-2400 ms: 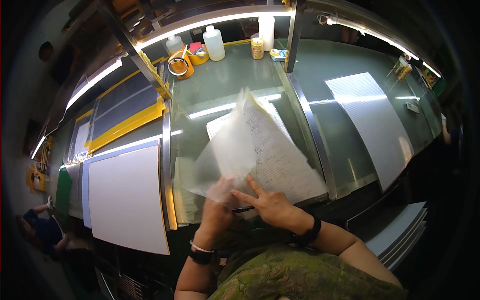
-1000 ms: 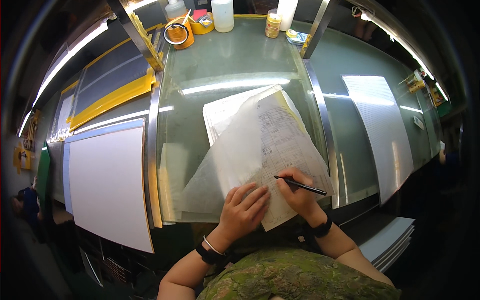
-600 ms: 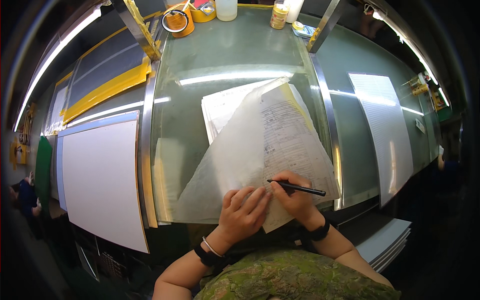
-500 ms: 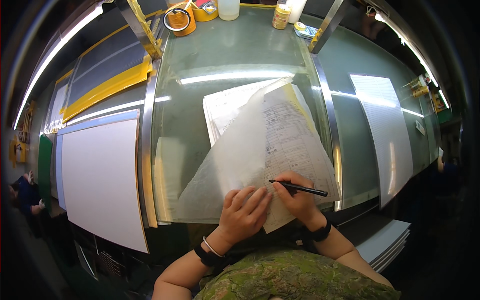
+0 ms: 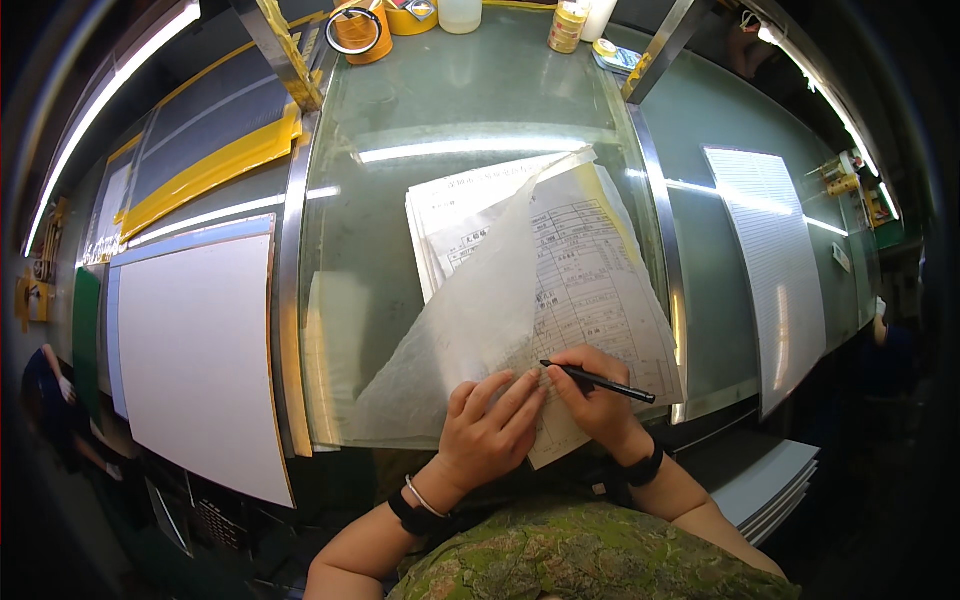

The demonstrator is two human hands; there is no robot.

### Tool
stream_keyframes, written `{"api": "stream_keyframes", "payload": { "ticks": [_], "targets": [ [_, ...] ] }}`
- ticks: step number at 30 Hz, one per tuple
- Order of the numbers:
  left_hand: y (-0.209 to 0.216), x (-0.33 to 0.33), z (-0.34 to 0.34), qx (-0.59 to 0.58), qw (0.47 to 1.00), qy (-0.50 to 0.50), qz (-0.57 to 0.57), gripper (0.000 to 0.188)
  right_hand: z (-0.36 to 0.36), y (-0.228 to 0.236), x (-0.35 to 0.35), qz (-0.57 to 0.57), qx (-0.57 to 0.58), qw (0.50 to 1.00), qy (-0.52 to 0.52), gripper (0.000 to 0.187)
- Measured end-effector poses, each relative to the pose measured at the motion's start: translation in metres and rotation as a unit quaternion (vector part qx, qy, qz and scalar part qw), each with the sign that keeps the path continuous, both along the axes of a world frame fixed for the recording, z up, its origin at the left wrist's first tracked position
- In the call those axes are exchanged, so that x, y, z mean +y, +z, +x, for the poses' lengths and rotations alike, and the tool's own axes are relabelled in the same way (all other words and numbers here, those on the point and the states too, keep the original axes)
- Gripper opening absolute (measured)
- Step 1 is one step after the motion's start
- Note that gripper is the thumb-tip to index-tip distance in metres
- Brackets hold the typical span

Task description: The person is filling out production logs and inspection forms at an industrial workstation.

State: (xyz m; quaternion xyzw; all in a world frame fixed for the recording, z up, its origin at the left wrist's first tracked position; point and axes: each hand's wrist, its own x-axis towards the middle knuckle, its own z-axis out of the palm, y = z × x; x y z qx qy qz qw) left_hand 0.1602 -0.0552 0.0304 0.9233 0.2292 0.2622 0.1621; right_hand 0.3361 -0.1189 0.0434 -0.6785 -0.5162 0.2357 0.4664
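Observation:
A black pen [image 5: 622, 388] is gripped in my right hand [image 5: 598, 408], its tip pointing left, low over a printed form [image 5: 590, 290]; whether it touches the paper I cannot tell. My left hand [image 5: 487, 432] rests on the papers with its fingers stretched out, close beside the pen tip. Partly under it lies a thin translucent sheet [image 5: 465, 315], folded over diagonally so that the form's printed right part shows. More white papers [image 5: 455, 200] stick out behind it at the upper left. All of them lie on a greenish glass tabletop [image 5: 380, 230].
To the left lies a large white board [image 5: 200, 350]; to the right, a ridged translucent panel [image 5: 770, 270]. Orange tape rolls [image 5: 365, 38] and a pale container [image 5: 460, 14] stand at the back. Stacked sheets [image 5: 775, 485] sit lower right. Another person [image 5: 50, 395] is at far left.
My hands and the pen have hardly moved. At far left the other person's arms have shifted downward. The view has tilted very slightly.

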Motion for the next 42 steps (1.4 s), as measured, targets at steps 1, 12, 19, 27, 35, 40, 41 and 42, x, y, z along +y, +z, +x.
{"api": "stream_keyframes", "payload": {
  "ticks": [1, 12, 19, 27, 35, 40, 41, 42],
  "targets": [
    [0.0002, 0.0, -0.0001, 0.0, 1.0, 0.0, 0.0, 0.033, -0.0009, 0.0004, -0.0001, -0.001, -0.004, 1.0, -0.007, 0.008],
    [-0.0003, 0.0007, 0.0006, -0.004, 1.0, -0.004, -0.001, 0.034, 0.0007, -0.001, -0.0011, -0.003, 0.014, 1.0, 0.001, 0.009],
    [-0.0005, 0.0003, -0.0006, -0.001, 1.0, -0.007, -0.002, 0.034, -0.0005, 0.0013, -0.0012, 0.002, -0.005, 1.0, -0.003, 0.008],
    [0.0011, 0.0008, 0.0012, -0.001, 1.0, -0.003, 0.001, 0.034, 0.0013, 0.0003, -0.0015, -0.015, 0.034, 0.999, -0.011, 0.009],
    [0.0007, 0.0002, 0.0003, 0.002, 1.0, -0.001, 0.001, 0.033, -0.0004, 0.0012, -0.0009, -0.006, 0.019, 1.0, -0.006, 0.007],
    [0.001, -0.0003, 0.0011, 0.0, 1.0, -0.001, 0.0, 0.032, 0.001, 0.0006, -0.0017, -0.005, 0.011, 1.0, -0.001, 0.007],
    [0.001, -0.0003, 0.0013, 0.001, 1.0, -0.001, 0.001, 0.032, 0.0012, 0.0012, -0.0018, -0.005, 0.011, 1.0, 0.001, 0.007],
    [0.0009, -0.0003, 0.001, 0.002, 1.0, 0.0, 0.002, 0.032, 0.0008, 0.0007, -0.0015, -0.005, 0.012, 1.0, 0.001, 0.007]
  ]
}}
